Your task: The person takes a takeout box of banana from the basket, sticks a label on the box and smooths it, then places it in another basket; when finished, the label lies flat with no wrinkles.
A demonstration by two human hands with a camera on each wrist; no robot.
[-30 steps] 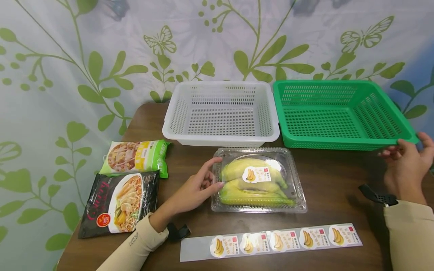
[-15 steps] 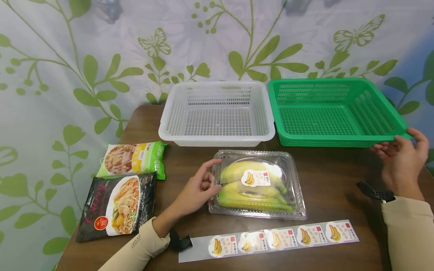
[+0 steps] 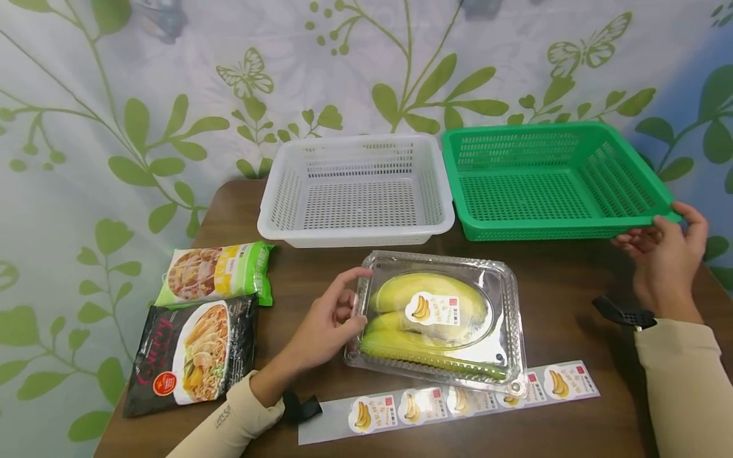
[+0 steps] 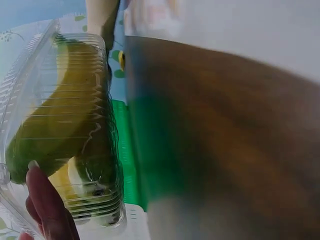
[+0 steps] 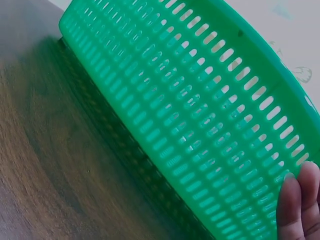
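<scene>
A clear plastic clamshell box of bananas [image 3: 435,318] bears a banana label [image 3: 432,308] on its lid. My left hand [image 3: 329,324] grips its left edge, and the box is raised and tilted, its lower right corner in front of a strip of banana stickers [image 3: 378,416]. In the left wrist view, the bananas [image 4: 60,115] show through the box's ribbed side, above fingers [image 4: 45,200]. Over on the right, my right hand [image 3: 667,267] grips the near right corner of a green plastic basket [image 3: 550,226]. The right wrist view shows fingertips against its slotted wall [image 5: 170,100].
A white plastic basket [image 3: 355,235] stands left of the green one, at the back of the brown table [image 3: 561,305]. Two food packs lie at the left: a green and yellow pack [image 3: 214,273] and a black noodle pack [image 3: 191,353]. A patterned curtain [image 3: 332,70] hangs behind.
The banana box has risen from the table and tilted, its right side coming over the sticker strip. The right hand keeps its hold on the green basket's corner. The head view has shifted and turned slightly.
</scene>
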